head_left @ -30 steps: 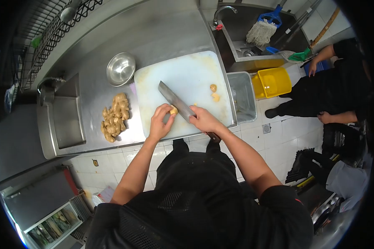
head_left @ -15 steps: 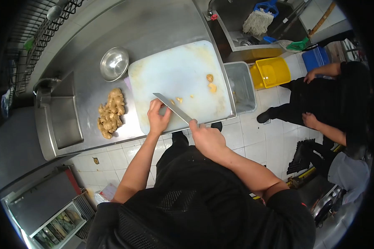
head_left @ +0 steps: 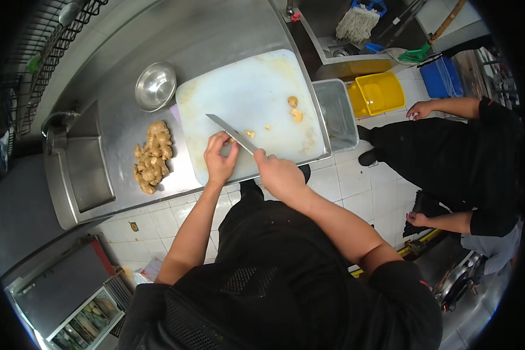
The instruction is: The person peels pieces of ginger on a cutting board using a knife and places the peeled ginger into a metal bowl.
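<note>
Right hand: grip closed around the handle end of the knife, the handle itself mostly covered by it. The blade slants far and left over the near part of the cutting board.

Left hand: fingers and thumb curled beside the blade's near left side; a ginger piece barely shows there. Whether it is pinched cannot be told.

Small ginger scraps lie just right of the blade; peeled chunks lie at the board's right. The whole ginger rests on the desk, left of the board.

Assessment: the piece is likely light, firm and moist-slick where cut; best held at its sides, fingertips tucked back. The knife appears stiff and moderately heavy; hold by the handle only.
</note>
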Available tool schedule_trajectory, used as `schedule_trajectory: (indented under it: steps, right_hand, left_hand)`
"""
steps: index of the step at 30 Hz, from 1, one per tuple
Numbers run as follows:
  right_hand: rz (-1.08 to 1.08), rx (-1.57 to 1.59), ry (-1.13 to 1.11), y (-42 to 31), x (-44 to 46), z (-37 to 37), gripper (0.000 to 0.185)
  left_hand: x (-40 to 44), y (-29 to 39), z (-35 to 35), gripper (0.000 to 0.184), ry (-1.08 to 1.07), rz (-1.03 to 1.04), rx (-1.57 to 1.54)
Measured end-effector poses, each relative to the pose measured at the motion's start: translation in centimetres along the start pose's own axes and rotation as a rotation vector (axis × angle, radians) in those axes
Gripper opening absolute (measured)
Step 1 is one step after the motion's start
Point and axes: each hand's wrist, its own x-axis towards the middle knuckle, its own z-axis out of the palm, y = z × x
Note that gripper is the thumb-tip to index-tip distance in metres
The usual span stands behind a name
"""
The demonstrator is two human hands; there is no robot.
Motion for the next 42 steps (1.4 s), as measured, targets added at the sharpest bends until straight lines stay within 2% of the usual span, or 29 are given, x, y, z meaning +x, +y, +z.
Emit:
schedule_trajectory:
  steps: [2, 5, 9, 17, 24, 27, 33, 38, 42]
  right_hand:
    - [0.028, 0.144, -0.138, 0.7, 0.6, -0.7, 0.03]
    - [0.079, 0.247, -0.185, 1.1, -0.4, -1.7, 0.022]
    - [0.082, 0.247, -0.232, 1.0, -2.5, -2.8, 0.023]
    - [0.012, 0.052, -0.115, 0.7, -4.5, -1.6, 0.034]
    - [0.04, 0.105, -0.129, 0.3, -4.9, -1.6, 0.037]
    - [-0.008, 0.028, -0.05, 0.5, -4.5, -1.1, 0.032]
    - [0.008, 0.139, -0.056, 0.5, -0.7, -0.5, 0.029]
    - [0.078, 0.232, -0.198, 0.6, 0.2, -1.9, 0.025]
    - [0.075, 0.294, -0.178, 1.7, 2.5, -1.4, 0.028]
  left_hand:
    - [0.2, 0.8, 0.0, 0.019, -0.006, 0.006, -0.008]
    - [0.6, 1.3, -0.2, 0.019, -0.025, 0.022, 0.004]
    - [0.4, 1.0, 0.0, 0.02, -0.032, 0.01, 0.015]
    - [0.3, 0.6, -0.2, 0.022, -0.056, 0.011, 0.012]
    - [0.1, 0.2, -0.3, 0.021, -0.068, -0.006, 0.0]
    - [0.3, 0.4, -0.4, 0.021, -0.068, -0.005, -0.008]
    - [0.3, 0.6, -0.3, 0.019, -0.055, -0.001, -0.019]
    - [0.5, 1.1, -0.3, 0.018, -0.083, 0.002, 0.026]
    - [0.7, 1.3, -0.3, 0.017, -0.093, 0.018, 0.014]
